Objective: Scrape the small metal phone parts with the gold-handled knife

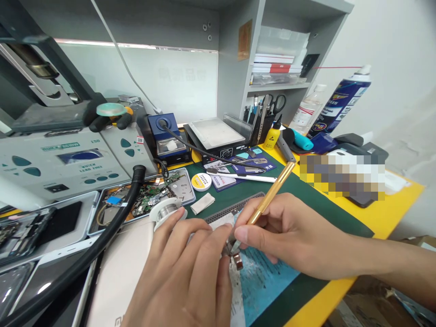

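Observation:
My right hand (289, 234) pinches a slim gold-handled tool (270, 195) like a pen, its tip angled down toward a small metal part (235, 259) on a blue mat (265, 281). My left hand (185, 277) lies beside it with fingers curved together, pressing on the same small part; what is under the fingertips is mostly hidden. A grey perforated strip (235, 206) lies just behind both hands.
A black hose (102, 245) crosses the left. A tray with circuit boards (146, 197), a solder spool (166, 211), a flux tin (200, 181), a hot plate (216, 134), a blue tip cleaner (166, 136), a spray can (340, 102) and a tool cup with scissors (265, 113) surround the green mat (306, 200).

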Motion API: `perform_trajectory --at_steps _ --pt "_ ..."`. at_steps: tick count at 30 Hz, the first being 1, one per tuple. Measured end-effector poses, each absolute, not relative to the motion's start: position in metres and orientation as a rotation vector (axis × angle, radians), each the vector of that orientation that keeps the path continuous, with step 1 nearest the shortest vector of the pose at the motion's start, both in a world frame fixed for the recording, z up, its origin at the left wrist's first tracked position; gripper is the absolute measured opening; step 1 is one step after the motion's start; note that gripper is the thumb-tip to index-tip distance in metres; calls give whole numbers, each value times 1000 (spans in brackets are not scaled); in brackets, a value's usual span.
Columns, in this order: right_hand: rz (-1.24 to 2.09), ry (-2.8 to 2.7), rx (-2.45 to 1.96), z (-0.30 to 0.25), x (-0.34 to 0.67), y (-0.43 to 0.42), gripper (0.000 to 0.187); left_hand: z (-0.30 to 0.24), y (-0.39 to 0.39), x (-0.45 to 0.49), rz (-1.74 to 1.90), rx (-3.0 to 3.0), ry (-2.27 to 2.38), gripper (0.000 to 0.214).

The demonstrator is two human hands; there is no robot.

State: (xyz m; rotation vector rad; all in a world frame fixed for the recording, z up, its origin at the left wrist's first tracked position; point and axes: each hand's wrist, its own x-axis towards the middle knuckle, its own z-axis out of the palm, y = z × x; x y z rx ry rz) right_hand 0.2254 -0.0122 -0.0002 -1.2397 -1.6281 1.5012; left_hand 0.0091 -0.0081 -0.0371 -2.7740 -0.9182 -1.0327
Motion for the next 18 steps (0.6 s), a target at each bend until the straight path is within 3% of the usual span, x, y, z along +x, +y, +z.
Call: perform_trajectory --at_steps 18 --pt "1504 -1626 -1263 3 225 -12 21 -37 -7 9 -1022 -2779 -938 31"
